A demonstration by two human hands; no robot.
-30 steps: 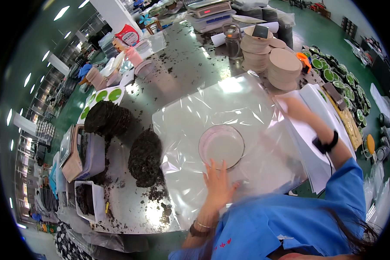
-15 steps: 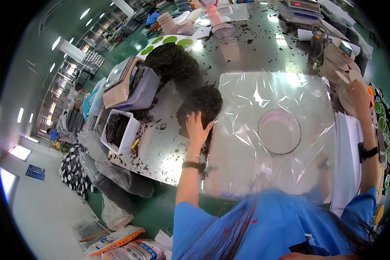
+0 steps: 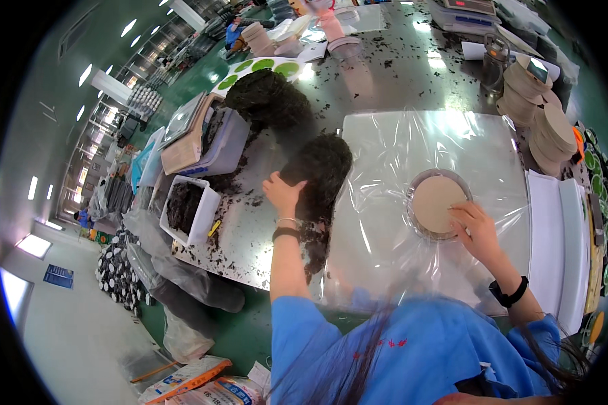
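While the right hand (image 3: pixel 474 226) pinches the pale disc (image 3: pixel 436 204) by its right edge over the clear ring (image 3: pixel 438 172), bare plastic sheet (image 3: pixel 380 165) surrounds them — whether the disc touches down, or the left hand (image 3: pixel 284 196) grips the dark clump (image 3: pixel 325 165), I cannot tell — with a white tub (image 3: pixel 202 219) leftward and paper (image 3: pixel 546 250) rightward.

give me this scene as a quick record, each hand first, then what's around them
left hand: at the left edge of the dark crumbly mound; grip unclear
right hand: fingers at the right edge of a round beige disc
disc position: within the outline of a round clear-walled ring; depth unclear
beneath: clear plastic sheet on a metal table
far right: stacked beige discs, white paper sheets
far left: white tub holding dark material
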